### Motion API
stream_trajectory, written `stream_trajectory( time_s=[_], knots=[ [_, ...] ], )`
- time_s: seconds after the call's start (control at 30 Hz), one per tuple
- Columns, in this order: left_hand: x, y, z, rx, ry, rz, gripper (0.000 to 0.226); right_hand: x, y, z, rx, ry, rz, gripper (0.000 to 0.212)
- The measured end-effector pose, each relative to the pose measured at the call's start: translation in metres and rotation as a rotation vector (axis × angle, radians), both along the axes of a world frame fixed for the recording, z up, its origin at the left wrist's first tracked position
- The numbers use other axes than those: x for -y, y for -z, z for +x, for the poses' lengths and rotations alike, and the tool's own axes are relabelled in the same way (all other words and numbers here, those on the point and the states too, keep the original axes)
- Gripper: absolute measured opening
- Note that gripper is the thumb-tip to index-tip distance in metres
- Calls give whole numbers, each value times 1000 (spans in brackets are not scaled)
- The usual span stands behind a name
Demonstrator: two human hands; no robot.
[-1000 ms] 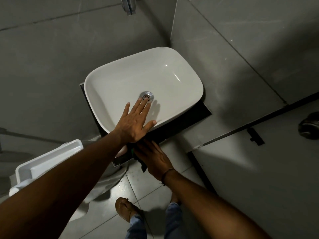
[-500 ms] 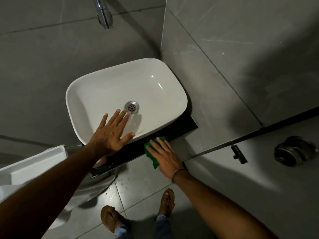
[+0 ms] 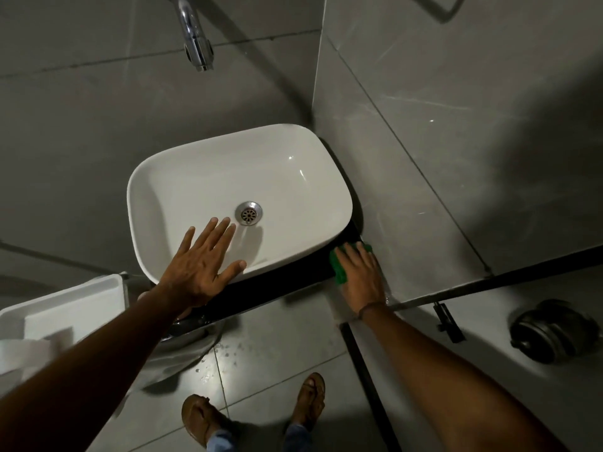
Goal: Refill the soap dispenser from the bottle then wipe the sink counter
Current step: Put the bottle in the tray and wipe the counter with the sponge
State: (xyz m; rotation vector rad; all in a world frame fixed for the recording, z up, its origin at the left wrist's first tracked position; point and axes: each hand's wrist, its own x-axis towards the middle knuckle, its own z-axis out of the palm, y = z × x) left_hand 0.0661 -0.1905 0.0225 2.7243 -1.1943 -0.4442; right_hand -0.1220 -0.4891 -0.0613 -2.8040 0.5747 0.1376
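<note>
The right hand (image 3: 360, 277), fingers flat, presses a green wiping cloth (image 3: 339, 272) onto the narrow black counter (image 3: 280, 290) at its wall-side corner. Firm pressure right into that corner would serve best. The left hand (image 3: 202, 265), spread and holding nothing, braces on the white ceramic basin (image 3: 208, 177).

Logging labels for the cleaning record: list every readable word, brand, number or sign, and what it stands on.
None can be read. The white basin, chrome tap, green cloth and white tray show no lettering; the dark round fitting on the right is too dim to tell.
</note>
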Motion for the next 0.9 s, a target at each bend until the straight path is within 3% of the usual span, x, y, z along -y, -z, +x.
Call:
stream_trajectory(
  time_s=[0.1, 0.37, 0.63, 0.9],
  knots=[
    [1, -1, -3, 26, -25, -4, 97, -4, -5, 16, 3, 75, 52, 78],
    [-14, 7, -92, 88, -7, -268, 80, -57, 5, -58, 39, -69, 71, 94],
    [-156, 67, -199, -183, -95, 57, 82, -187, 29, -77, -29, -235, 130, 102],
    [-294, 85, -180, -249, -326, 188, 85, -361, 50, -35, -133, -499, 214, 96]
  ],
)
